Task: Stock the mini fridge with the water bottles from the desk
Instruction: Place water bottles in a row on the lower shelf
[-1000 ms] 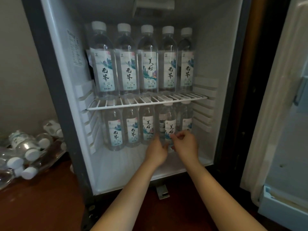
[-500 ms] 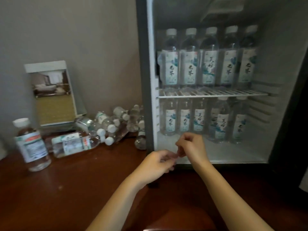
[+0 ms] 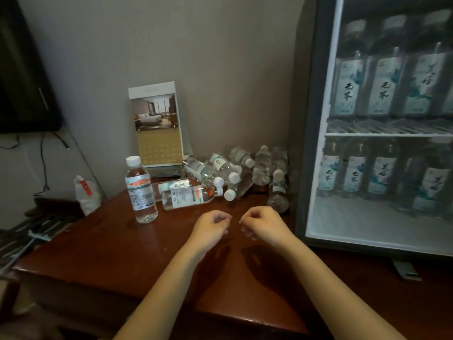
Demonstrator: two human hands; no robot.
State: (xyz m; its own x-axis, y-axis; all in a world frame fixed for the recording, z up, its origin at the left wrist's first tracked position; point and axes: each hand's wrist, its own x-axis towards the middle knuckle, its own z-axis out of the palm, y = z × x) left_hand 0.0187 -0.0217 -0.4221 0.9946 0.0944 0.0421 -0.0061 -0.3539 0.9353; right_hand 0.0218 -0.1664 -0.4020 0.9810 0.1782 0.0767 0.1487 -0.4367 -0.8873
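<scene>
Hotel room — stocked mini fridge [image 3: 308, 143], guest-room brochure [image 3: 157, 123], wooden desk [image 3: 110, 253]

Clear, white-capped water bottles [image 3: 228, 173] lie heaped on their sides at the desk's [image 3: 122, 253] back edge, beside the mini fridge [image 3: 316, 94]. One red-labelled bottle [image 3: 141, 192] stands upright left of them. The open fridge holds upright bottles on its wire shelf [image 3: 387, 130] and on its floor.

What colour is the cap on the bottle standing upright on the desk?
White cap, best in the head view.
</scene>
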